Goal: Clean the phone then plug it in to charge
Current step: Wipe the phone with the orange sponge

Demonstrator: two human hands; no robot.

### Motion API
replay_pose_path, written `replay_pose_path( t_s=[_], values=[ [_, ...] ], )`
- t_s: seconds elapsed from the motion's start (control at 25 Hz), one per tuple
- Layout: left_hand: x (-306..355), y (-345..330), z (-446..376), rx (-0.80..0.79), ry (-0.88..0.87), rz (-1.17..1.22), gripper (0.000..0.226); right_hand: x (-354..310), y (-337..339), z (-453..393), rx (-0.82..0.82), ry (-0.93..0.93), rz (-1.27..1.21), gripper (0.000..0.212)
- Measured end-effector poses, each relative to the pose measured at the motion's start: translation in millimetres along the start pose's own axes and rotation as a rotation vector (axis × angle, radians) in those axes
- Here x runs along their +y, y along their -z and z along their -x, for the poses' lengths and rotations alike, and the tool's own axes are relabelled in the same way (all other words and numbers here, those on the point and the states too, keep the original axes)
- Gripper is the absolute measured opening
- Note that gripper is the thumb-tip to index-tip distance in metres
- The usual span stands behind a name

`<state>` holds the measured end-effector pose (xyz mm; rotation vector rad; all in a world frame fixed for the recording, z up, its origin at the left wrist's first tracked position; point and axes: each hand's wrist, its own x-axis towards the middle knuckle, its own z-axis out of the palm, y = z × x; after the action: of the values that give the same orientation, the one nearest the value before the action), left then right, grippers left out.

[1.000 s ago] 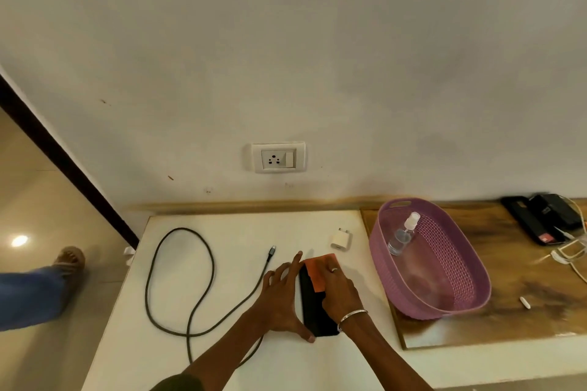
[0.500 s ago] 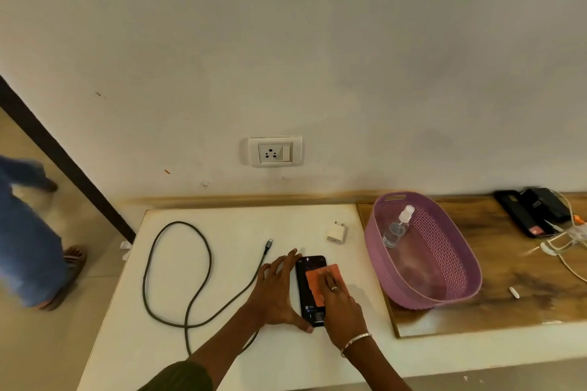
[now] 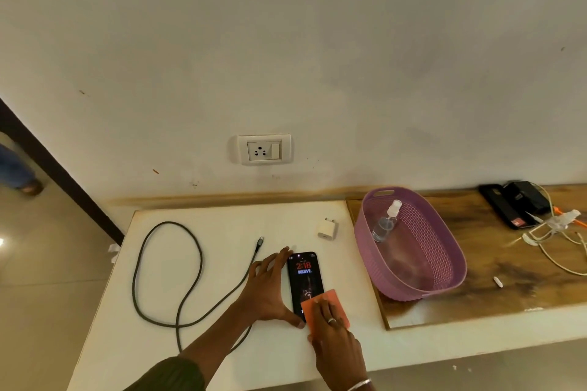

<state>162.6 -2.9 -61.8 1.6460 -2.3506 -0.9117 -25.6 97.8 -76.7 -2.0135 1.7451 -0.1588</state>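
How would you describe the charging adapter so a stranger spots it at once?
Start at the wall socket and drop to the white table. Just left of the purple basket, beyond the phone, lies the charging adapter: the only small white cube.

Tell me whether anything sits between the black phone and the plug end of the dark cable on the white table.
Only the left hand: it rests flat beside the black phone, fingers reaching between it and the dark cable's connector. The right hand presses an orange cloth on the phone's near end.
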Motion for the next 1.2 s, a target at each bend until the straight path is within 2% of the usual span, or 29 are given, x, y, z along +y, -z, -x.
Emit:
replay_pose_path(
  t_s=[0.04, 0.08, 0.12, 0.16, 0.2, 0.28, 0.36, 0.4, 0.52, 0.72, 0.88, 1.08, 1.2],
  values=[
    [-0.5, 0.0, -0.6, 0.004, -0.005, -0.012, 0.156, -1.4, -5.3, 4.2, -0.057, 0.047, 0.040, 0.135],
    [-1.6, -0.7, -1.2, 0.002, -0.008, -0.021, 0.156, -1.7, -8.6, 5.0, -0.070, 0.093, 0.054, 0.150],
    [-2.4, -1.7, -1.9, -0.001, -0.010, -0.024, 0.156, -0.2, -9.4, 0.9, -0.042, 0.104, -0.008, 0.143],
    [-3.3, -2.4, -1.9, -0.004, -0.012, -0.021, 0.156, 4.2, -9.1, -6.5, -0.057, 0.150, -0.024, 0.125],
    [-3.9, -2.7, -1.5, -0.004, -0.015, -0.019, 0.156, 7.5, -7.9, -11.1, -0.007, 0.197, 0.061, 0.114],
    [-6.2, -4.2, -3.1, 0.009, -0.027, -0.016, 0.156, 10.3, -2.0, -19.6, -0.010, 0.206, 0.191, 0.093],
    [-8.5, -6.4, -4.1, 0.008, -0.034, -0.010, 0.156, 8.4, -0.9, -28.1, -0.112, 0.151, 0.239, 0.082],
    [-8.4, -7.1, -4.4, 0.007, -0.036, -0.008, 0.156, 9.5, -4.4, -26.7, -0.200, 0.191, 0.249, 0.076],
    [-10.2, -8.2, -4.6, -0.005, -0.034, 0.005, 0.155, -4.4, -1.3, -43.3, -0.094, 0.192, 0.218, 0.074],
    [-11.2, -8.4, -5.2, -0.012, -0.035, 0.004, 0.155, -17.2, 14.8, -70.3, -0.081, 0.149, 0.247, 0.078],
    [-10.9, -9.6, -6.5, 0.003, -0.027, -0.008, 0.155, -24.3, 25.3, -91.6, -0.032, 0.125, 0.143, 0.066],
    [-13.1, -11.4, -7.6, -0.019, -0.003, 0.004, 0.156, -28.0, 23.2, -98.2, -0.056, 0.086, 0.113, 0.065],
    [-13.7, -12.5, -8.5, -0.020, -0.001, 0.014, 0.156, -26.1, 27.9, -91.0, -0.124, 0.094, -0.022, 0.059]
  ],
)
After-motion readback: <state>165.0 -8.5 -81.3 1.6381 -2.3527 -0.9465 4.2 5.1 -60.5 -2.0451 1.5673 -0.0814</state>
